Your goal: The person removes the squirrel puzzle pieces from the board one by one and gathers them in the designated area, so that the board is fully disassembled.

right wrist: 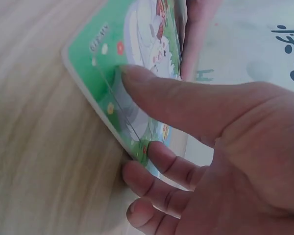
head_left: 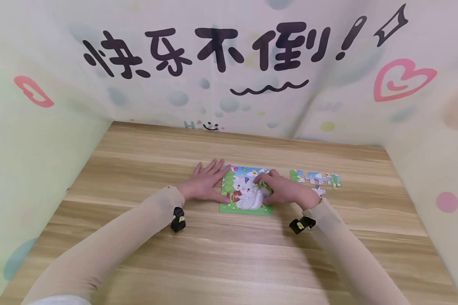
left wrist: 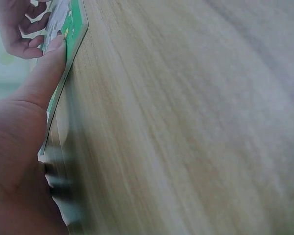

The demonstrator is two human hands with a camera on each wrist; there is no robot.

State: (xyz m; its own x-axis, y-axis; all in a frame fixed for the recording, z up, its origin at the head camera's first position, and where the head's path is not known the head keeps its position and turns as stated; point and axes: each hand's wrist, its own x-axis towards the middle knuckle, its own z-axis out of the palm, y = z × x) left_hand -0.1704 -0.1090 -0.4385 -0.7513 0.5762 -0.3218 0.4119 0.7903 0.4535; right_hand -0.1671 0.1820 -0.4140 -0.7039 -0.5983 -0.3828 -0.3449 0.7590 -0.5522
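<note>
Puzzle (head_left: 247, 195) lies partly covered at both sides; left grip (head_left: 206, 184) spread wide; right grip (head_left: 286, 188) loosely parted.

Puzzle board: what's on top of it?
A printed squirrel picture shows; the left hand and right hand partly overlie the board, covering whatever print lies beneath them.

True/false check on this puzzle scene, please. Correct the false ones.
1. The bare left hand touches the flat, multicoloured puzzle board showing a white cartoon animal. True.
2. Colourful loose jigsaw pieces lie left of the board. False: they lie right of it.
3. The bare right hand is at the board's right side. True.
4. Only the left beige sleeve has a small black device. False: both sleeves do.
5. The pieces lie on a light-brown wood-grain tabletop. True.
</note>
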